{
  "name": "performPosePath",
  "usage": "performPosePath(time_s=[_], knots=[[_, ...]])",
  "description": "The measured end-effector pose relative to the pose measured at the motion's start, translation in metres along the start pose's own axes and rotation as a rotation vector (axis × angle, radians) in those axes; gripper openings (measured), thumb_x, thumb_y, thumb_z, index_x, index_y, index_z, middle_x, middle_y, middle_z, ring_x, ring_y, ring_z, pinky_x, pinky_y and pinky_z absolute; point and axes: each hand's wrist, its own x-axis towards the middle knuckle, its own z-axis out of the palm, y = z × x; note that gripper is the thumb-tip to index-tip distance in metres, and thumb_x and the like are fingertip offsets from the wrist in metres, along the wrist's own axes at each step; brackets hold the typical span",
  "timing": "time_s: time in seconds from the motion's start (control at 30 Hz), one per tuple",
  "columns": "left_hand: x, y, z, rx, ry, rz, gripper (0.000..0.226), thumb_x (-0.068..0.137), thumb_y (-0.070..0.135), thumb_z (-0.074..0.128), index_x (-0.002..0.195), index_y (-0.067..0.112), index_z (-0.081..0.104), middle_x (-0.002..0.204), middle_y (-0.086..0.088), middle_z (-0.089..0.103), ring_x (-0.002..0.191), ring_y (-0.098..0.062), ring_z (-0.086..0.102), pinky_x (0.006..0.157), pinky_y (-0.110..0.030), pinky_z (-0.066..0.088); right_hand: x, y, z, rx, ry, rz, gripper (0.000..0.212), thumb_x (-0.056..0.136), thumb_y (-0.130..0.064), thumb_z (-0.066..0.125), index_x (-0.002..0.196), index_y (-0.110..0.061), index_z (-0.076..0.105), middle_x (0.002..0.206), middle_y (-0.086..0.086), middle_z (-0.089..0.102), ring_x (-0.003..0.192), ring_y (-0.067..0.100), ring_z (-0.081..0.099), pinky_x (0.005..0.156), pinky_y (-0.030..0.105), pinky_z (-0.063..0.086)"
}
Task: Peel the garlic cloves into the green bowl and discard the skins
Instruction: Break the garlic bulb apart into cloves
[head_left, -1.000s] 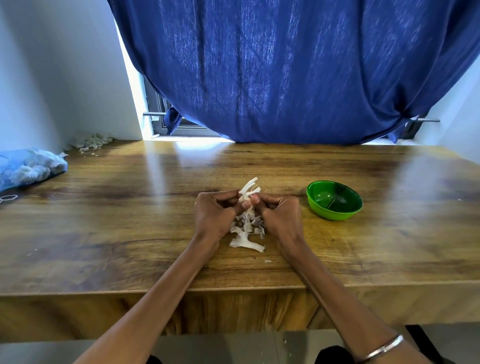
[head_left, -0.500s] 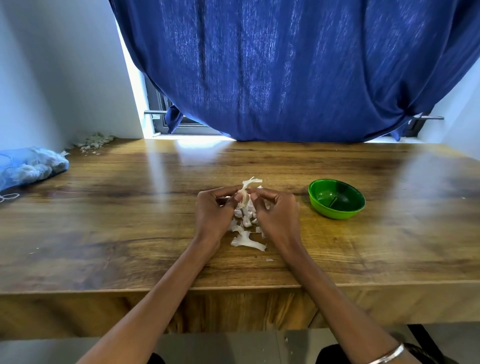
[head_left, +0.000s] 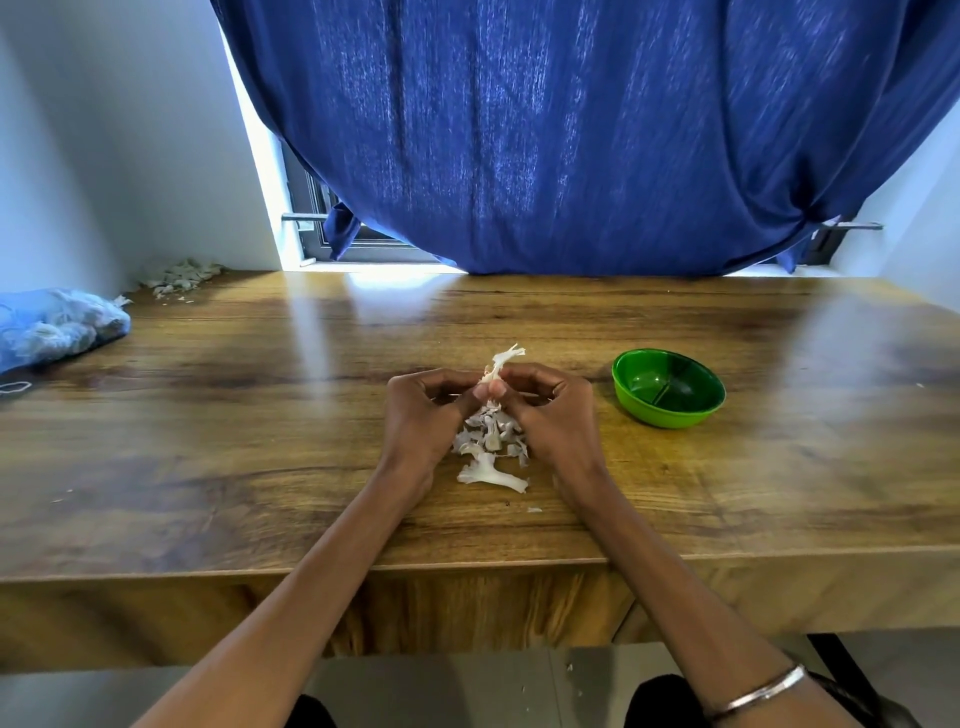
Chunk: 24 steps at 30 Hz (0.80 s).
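Head view, looking down over a wooden table (head_left: 260, 441). Left hand (head_left: 423, 415) and right hand (head_left: 553, 415) meet at table centre, fingers curled inward, thumbs and fingertips pinching one small garlic piece (head_left: 493, 382) between them. A strip of white skin (head_left: 505, 358) sticks up from the pinch, tilted to the right. Whether a clove sits inside the grip I cannot tell; the fingers hide it.

Directly below the hands, on the table: a loose pile of skins (head_left: 491, 434), with a larger white stem piece (head_left: 491, 473) at its near edge. One small flake (head_left: 534, 510) lies apart, nearer the table edge.

Green bowl (head_left: 668, 388) stands to the right of the hands, near but not touching. No cloves visible inside.

Far left: blue plastic bag (head_left: 57, 325). Back left corner: second heap of skins (head_left: 179, 278). Blue curtain (head_left: 571, 130) hangs behind. Metal bangle (head_left: 756, 693) on right wrist.
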Motion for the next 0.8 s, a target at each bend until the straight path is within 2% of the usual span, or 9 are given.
performPosePath(time_s=[0.07,0.13,0.2,0.3,0.47,0.57,0.73,0.8], knots=[[-0.0018,0.0009,0.0006,0.011,0.019,0.036,0.020,0.076,0.016,0.087,0.093,0.010,0.081,0.085,0.004,0.079,0.082,-0.009,0.075,0.074,-0.023,0.059,-0.0011,-0.0012,0.0013,-0.037,-0.025,-0.054,0.019,0.086,-0.016,0.079,0.084,-0.034,0.075,0.081,-0.019,0.076,0.084,-0.002,0.072,0.076,0.018,0.058],[-0.0039,0.0006,0.0023,0.038,0.037,0.090,0.015,0.077,0.014,0.087,0.091,0.011,0.082,0.082,0.004,0.079,0.079,-0.010,0.076,0.069,-0.019,0.058,-0.0015,-0.0013,0.0031,-0.040,-0.044,-0.076,0.007,0.090,-0.021,0.077,0.085,-0.024,0.080,0.082,-0.011,0.078,0.084,0.005,0.074,0.079,0.024,0.059],[-0.0045,-0.0009,0.0030,0.059,0.047,0.111,0.010,0.078,0.011,0.086,0.086,0.014,0.081,0.079,0.006,0.078,0.077,-0.009,0.075,0.068,-0.019,0.057,-0.0004,-0.0008,0.0040,-0.009,-0.038,-0.036,0.009,0.090,-0.024,0.076,0.092,-0.018,0.082,0.083,-0.006,0.079,0.084,0.013,0.075,0.080,0.033,0.060],[-0.0052,-0.0011,0.0023,0.021,0.035,0.073,0.015,0.077,0.005,0.085,0.082,0.017,0.079,0.077,0.006,0.078,0.075,-0.008,0.075,0.068,-0.019,0.056,0.0033,0.0019,0.0038,0.006,-0.038,0.044,0.013,0.092,-0.023,0.074,0.101,-0.018,0.081,0.083,-0.004,0.079,0.084,0.022,0.074,0.080,0.044,0.062],[-0.0041,0.0025,0.0019,-0.116,0.020,-0.048,0.016,0.079,-0.001,0.081,0.078,0.015,0.078,0.078,0.002,0.078,0.076,-0.010,0.073,0.068,-0.019,0.057,0.0052,0.0025,0.0036,0.066,-0.051,0.087,0.012,0.093,-0.015,0.072,0.098,-0.012,0.081,0.088,0.001,0.079,0.089,0.023,0.075,0.085,0.045,0.061],[-0.0027,0.0034,0.0011,-0.222,0.003,-0.151,0.020,0.081,-0.006,0.077,0.077,0.013,0.079,0.082,-0.005,0.078,0.078,-0.015,0.073,0.070,-0.026,0.060,0.0057,0.0016,0.0031,0.137,-0.052,0.140,0.012,0.094,-0.014,0.069,0.091,-0.018,0.081,0.088,0.003,0.079,0.087,0.021,0.075,0.083,0.041,0.061],[-0.0010,-0.0009,0.0014,-0.134,0.042,-0.109,0.009,0.083,-0.001,0.078,0.085,0.008,0.079,0.085,-0.006,0.078,0.085,-0.022,0.075,0.079,-0.037,0.062,0.0074,0.0036,0.0022,0.177,-0.073,0.174,0.013,0.096,-0.016,0.067,0.094,-0.015,0.080,0.090,0.005,0.079,0.088,0.023,0.075,0.081,0.038,0.061],[-0.0018,-0.0008,0.0029,-0.018,0.089,-0.020,0.011,0.084,-0.001,0.077,0.087,0.009,0.080,0.083,0.000,0.078,0.084,-0.013,0.074,0.075,-0.029,0.061,0.0064,0.0049,0.0022,0.200,-0.070,0.184,0.015,0.097,-0.017,0.066,0.099,-0.011,0.079,0.093,0.006,0.079,0.093,0.026,0.075,0.084,0.040,0.061]])
